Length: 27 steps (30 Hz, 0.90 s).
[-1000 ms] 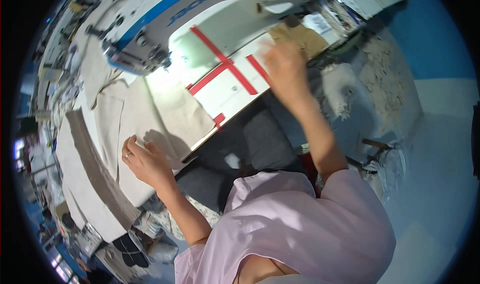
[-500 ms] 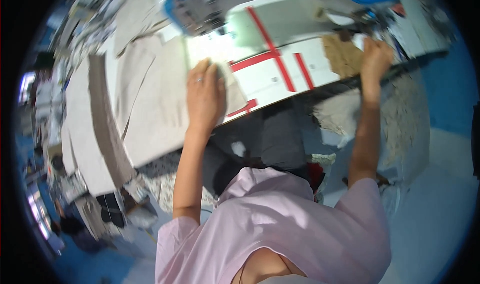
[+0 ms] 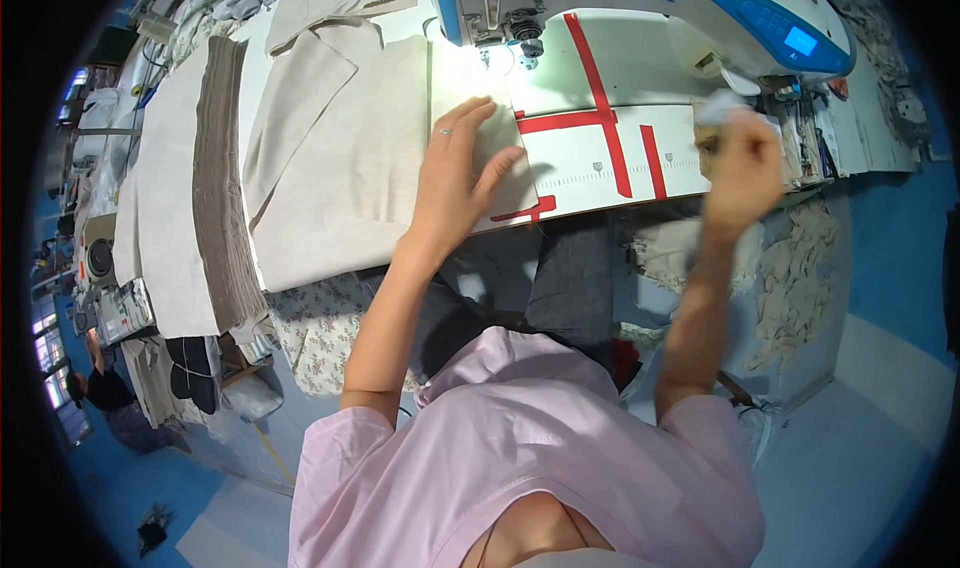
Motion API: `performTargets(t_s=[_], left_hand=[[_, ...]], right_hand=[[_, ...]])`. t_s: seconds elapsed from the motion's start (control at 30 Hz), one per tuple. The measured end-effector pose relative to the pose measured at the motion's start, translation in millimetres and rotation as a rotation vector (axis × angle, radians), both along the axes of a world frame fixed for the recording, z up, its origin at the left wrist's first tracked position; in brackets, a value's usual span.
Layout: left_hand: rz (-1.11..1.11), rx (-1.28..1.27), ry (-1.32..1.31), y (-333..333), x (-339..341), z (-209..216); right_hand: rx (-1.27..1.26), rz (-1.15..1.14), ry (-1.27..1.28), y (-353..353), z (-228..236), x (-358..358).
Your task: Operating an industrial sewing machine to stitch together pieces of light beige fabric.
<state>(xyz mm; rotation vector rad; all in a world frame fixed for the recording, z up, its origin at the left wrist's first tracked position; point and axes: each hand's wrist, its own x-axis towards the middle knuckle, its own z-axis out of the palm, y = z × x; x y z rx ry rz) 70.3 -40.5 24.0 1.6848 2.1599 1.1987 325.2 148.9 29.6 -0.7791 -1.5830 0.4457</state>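
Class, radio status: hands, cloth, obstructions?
Left hand spread on beige cloth. Right hand blurred, seemingly holding pale item. Sewing machine overhangs cloth's far side; no obstruction evident.

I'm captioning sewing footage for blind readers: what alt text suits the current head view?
A person's left hand lies spread on beige fabric at a lit sewing machine. The right hand, blurred, is near the right side of the white tabletop, a whitish piece at its fingers. Red tape marks the tabletop.
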Motion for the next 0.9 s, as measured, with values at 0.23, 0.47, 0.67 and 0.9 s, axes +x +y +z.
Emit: performTargets(t_s=[0.23,0.47,0.67,0.9], left_hand=[[-0.042,0.121,-1.057,-4,-3,-7],[-0.023,-0.142,-1.001,-2,-19,3],[-0.023,-0.148,-1.043,-1,8,1],[0.046,-0.094,-0.688,-1,-22,-9]], right_hand=[[-0.496,0.235,0.067,-123,-9,-134],[-0.596,0.258,0.111,-122,-22,-143],[-0.898,0.448,0.328,-115,-26,-141],[-0.706,0.476,0.170,-106,-15,-123]])
